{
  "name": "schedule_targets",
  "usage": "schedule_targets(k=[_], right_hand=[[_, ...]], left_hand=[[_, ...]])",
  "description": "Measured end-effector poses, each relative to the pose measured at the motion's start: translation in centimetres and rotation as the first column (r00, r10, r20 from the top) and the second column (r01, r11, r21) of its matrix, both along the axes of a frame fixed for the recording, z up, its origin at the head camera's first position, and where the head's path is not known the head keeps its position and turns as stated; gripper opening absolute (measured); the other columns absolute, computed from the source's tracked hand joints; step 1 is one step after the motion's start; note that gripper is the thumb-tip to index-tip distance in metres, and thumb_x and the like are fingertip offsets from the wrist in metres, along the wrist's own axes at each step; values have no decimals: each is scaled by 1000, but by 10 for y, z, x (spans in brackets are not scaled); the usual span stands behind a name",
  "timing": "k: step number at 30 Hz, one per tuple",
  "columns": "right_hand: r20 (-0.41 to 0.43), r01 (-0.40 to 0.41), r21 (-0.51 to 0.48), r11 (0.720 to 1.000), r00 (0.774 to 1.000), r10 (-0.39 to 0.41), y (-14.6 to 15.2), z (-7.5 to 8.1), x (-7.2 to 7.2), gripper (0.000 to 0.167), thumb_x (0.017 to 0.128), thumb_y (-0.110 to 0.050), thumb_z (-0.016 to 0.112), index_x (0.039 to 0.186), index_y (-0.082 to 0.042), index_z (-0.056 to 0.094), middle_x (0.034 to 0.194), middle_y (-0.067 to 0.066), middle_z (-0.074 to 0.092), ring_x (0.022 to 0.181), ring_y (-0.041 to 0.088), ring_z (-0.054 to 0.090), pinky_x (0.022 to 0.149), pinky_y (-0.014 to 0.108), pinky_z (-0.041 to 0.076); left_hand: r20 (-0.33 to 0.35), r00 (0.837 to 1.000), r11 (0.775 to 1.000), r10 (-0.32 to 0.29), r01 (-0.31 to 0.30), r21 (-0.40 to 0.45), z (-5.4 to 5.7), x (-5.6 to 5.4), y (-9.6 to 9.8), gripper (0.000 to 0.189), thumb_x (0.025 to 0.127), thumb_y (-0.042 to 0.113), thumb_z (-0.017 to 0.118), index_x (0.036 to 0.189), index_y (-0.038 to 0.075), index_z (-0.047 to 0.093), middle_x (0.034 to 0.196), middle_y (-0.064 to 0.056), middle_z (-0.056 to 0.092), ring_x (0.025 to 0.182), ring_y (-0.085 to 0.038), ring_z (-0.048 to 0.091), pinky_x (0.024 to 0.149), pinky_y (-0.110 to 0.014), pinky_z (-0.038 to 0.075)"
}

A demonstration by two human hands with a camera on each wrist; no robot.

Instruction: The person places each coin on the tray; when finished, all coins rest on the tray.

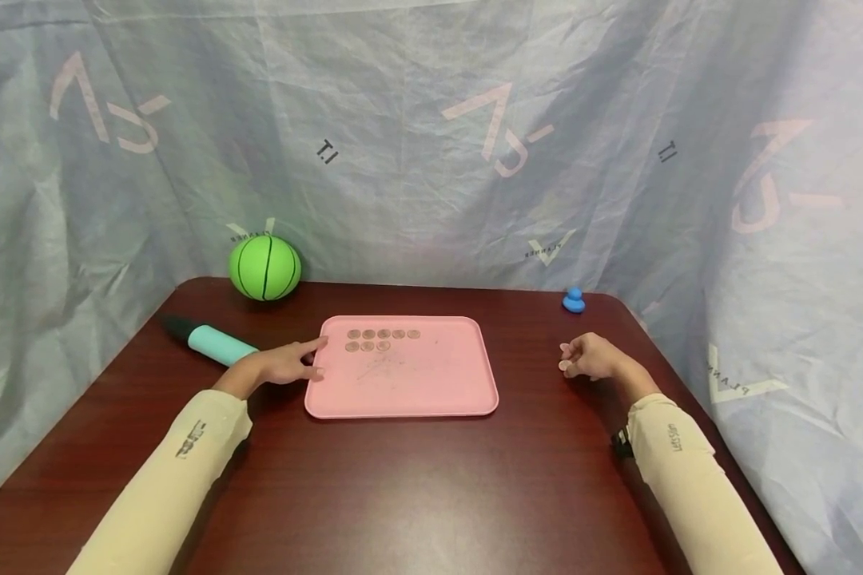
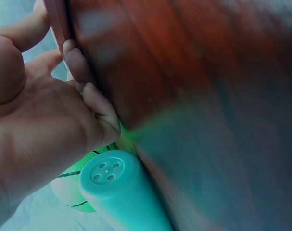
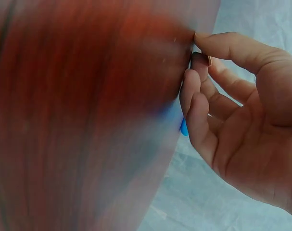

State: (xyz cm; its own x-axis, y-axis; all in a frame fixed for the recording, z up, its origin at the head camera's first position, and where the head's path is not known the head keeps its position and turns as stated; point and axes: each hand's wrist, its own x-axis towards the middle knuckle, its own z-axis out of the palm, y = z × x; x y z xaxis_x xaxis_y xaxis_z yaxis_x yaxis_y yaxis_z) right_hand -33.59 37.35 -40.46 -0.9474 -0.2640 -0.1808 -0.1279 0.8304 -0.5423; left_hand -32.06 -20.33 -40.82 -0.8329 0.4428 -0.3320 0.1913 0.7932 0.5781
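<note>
A pink tray lies on the dark wood table, with several round coins set out in two rows near its far left corner. My left hand rests at the tray's left rim, thumb and forefinger spread apart along the edge. Over at the right, my right hand reaches down to the tabletop with bent fingers. Two pale coins show right at its fingertips. In the right wrist view the thumb stands apart from the other fingertips, low against the wood.
A turquoise cylinder with a dark end lies just beyond my left wrist. Behind it sits a green ball with black lines. A small blue duck-like figure stands at the back right. Grey printed cloth hangs around the table.
</note>
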Motion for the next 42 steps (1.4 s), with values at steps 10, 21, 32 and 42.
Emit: schedule_targets(k=[10,21,32,42], right_hand=[[-16,-47,-33,998,999,47,-24,9,-4,18,86,-17,77,92,0,70,79,2,70,67,15,56,57,33,47],[-121,-101,-99,990,989,88,-98,16,-8,17,81,-18,82,88,-5,73,76,1,68,71,14,58,66,31,48],[-208,-160,-141,977,970,129,-173,14,-13,16,77,-11,82,87,-3,73,72,-2,64,68,9,55,65,25,45],[-179,-171,-206,963,975,134,-226,7,-20,14,79,-8,80,89,0,74,76,1,70,69,6,58,69,22,48]], left_hand=[[-7,1000,1000,-5,5,-4,-1,-2,0,82,97,34,63,158,3,18,138,-26,46,132,-41,35,110,-59,26],[-11,1000,1000,-13,13,1,1,2,-2,83,97,35,62,157,1,16,137,-27,46,131,-42,35,110,-60,26],[-14,1000,1000,-6,7,18,-3,-2,0,80,97,29,63,157,0,18,133,-25,49,128,-40,40,109,-57,28],[-16,1000,999,-6,6,32,0,0,1,79,97,27,63,156,-1,20,129,-24,52,125,-39,42,107,-55,31]])
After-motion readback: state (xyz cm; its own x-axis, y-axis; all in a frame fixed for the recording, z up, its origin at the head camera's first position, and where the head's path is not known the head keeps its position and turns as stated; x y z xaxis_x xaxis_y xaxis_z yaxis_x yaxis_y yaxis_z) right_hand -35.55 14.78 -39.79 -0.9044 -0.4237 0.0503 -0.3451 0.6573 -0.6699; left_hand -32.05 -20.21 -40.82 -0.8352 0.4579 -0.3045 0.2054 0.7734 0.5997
